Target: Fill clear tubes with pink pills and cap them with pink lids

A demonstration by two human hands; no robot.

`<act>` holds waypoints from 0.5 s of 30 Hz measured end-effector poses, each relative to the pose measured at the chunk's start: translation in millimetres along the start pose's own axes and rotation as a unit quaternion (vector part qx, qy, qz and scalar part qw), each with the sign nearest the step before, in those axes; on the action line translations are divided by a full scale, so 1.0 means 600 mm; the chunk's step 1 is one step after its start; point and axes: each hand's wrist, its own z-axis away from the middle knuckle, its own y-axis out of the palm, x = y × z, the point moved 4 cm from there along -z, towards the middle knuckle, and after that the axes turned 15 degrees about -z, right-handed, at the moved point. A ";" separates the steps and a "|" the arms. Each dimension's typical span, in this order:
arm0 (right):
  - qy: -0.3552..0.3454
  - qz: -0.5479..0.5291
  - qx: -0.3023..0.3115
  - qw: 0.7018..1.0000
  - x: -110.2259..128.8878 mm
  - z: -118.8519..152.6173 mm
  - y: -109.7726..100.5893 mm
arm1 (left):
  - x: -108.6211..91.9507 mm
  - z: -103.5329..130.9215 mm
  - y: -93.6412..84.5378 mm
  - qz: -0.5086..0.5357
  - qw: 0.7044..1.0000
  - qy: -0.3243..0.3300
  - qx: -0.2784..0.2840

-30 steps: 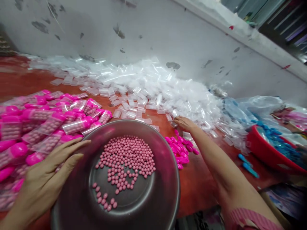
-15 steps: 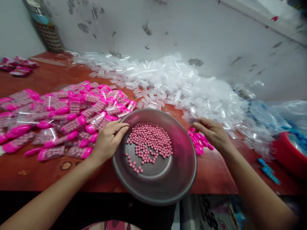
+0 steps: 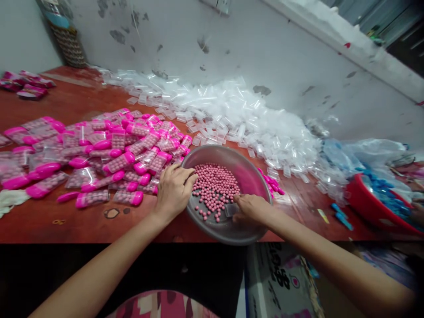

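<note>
A grey basin [image 3: 239, 233] with a layer of small pink balls [image 3: 217, 183] in it is tilted at the table's front edge. My left hand [image 3: 174, 190] grips its left rim, thumb on the inside and fingers curled. Inside the basin, at the right of the balls, my right hand [image 3: 251, 207] pinches a small clear plastic container [image 3: 229, 210]. Its far end is covered by my fingers. Bright pink caps [image 3: 273, 183] lie on the table just beyond the basin's right rim, partly hidden by it.
Many ball-filled containers with pink caps [image 3: 119, 163] are heaped at the left. Clear containers [image 3: 225, 110] form a long pile along the wall. At the right stand a red basin [image 3: 367, 210] of blue pieces and, at its edge, another person's hand [image 3: 416, 213]. Blue caps [image 3: 342, 216] lie nearby.
My right hand has come from the clear pile at the right down into the basin, with a clear container in it. My left hand stays on the rim; the basin now tilts more.
</note>
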 end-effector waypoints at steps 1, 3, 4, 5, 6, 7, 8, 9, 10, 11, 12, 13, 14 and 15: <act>-0.018 0.009 -0.005 1.000 0.004 0.003 0.002 | 0.001 0.001 0.000 0.002 1.000 0.001 -0.001; -0.079 0.033 -0.014 0.996 0.016 0.006 0.009 | 0.002 0.002 0.001 0.008 1.000 0.002 -0.002; -0.114 0.046 -0.017 0.992 0.021 0.006 0.012 | 0.003 0.002 0.001 0.012 1.000 0.002 -0.004; -0.144 0.060 -0.018 0.988 0.025 0.005 0.015 | 0.003 0.003 0.001 0.016 1.000 0.002 -0.005; -0.163 0.072 -0.017 0.984 0.027 0.003 0.018 | 0.003 0.003 0.002 0.020 1.000 0.003 -0.006; -0.168 0.079 -0.014 0.982 0.027 0.000 0.019 | 0.004 0.003 0.003 0.024 1.000 0.003 -0.007; -0.167 0.081 -0.011 0.983 0.027 -0.004 0.020 | 0.005 0.003 0.004 0.028 1.000 0.004 -0.006; -0.158 0.079 -0.008 0.984 0.025 -0.008 0.020 | 0.005 0.002 0.005 0.030 1.000 0.004 -0.003; -0.144 0.073 -0.006 0.987 0.024 -0.011 0.019 | 0.006 0.002 0.007 0.033 0.999 0.004 0.000; -0.130 0.067 -0.005 0.989 0.024 -0.015 0.018 | 0.006 0.002 0.008 0.034 0.999 0.005 0.004; -0.117 0.062 -0.005 0.991 0.025 -0.019 0.017 | 0.007 0.002 0.009 0.036 0.999 0.006 0.006; -0.107 0.059 -0.007 0.993 0.027 -0.023 0.017 | 0.007 0.002 0.009 0.037 0.999 0.006 0.007; -0.101 0.056 -0.011 0.993 0.031 -0.026 0.017 | 0.007 0.002 0.009 0.038 0.999 0.006 0.006; -0.101 0.054 -0.016 0.993 0.037 -0.030 0.016 | 0.007 0.002 0.009 0.040 0.999 0.005 0.004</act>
